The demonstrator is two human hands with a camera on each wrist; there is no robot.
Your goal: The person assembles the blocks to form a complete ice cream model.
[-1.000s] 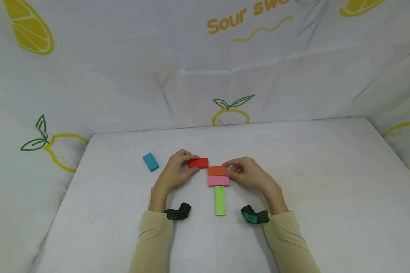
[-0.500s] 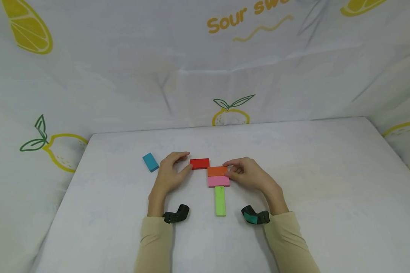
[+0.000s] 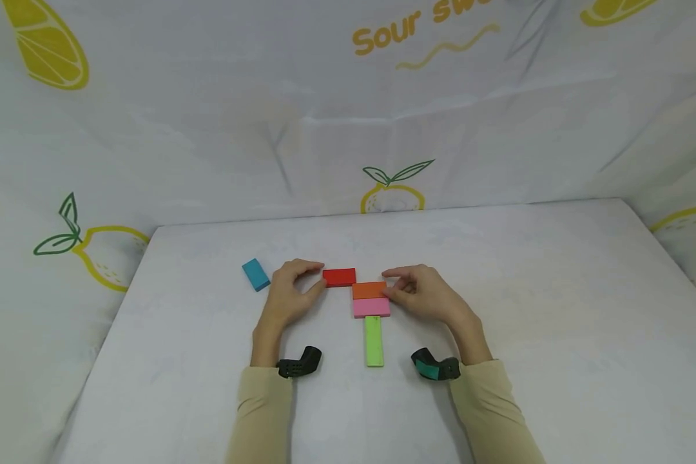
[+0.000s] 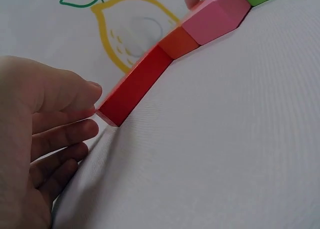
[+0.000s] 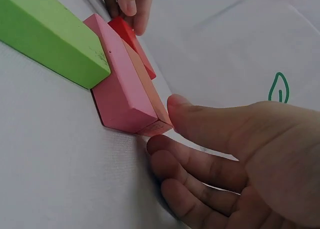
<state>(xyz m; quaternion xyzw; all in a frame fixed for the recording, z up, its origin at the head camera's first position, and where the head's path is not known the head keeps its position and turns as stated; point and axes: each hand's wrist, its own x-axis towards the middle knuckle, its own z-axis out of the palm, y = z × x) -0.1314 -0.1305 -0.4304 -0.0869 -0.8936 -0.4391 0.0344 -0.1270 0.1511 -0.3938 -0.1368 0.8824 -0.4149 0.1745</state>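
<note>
Several flat coloured blocks lie on the white table. The red block (image 3: 339, 278) meets the upper left corner of the orange block (image 3: 368, 290). Against the orange one's near side lies the pink block (image 3: 371, 307), and a long green block (image 3: 374, 341) runs from that toward the person. My left hand (image 3: 284, 298) is at the red block's left end, fingers spread and thumb tip right at it. My right hand (image 3: 432, 298) is by the orange block's right end, its thumb tip at the corner (image 5: 161, 126) and its index finger extended past the far edge.
A blue block (image 3: 256, 275) lies angled to the left of the left hand. Behind the table (image 3: 557, 309) hangs a white cloth (image 3: 209, 129) printed with lemons. Each wrist wears a black camera band (image 3: 300, 363).
The left hand has let go of the red block and drawn slightly left. The right hand has loosened from the orange block, its index finger lifting away. The blocks stay nearly where they were.
</note>
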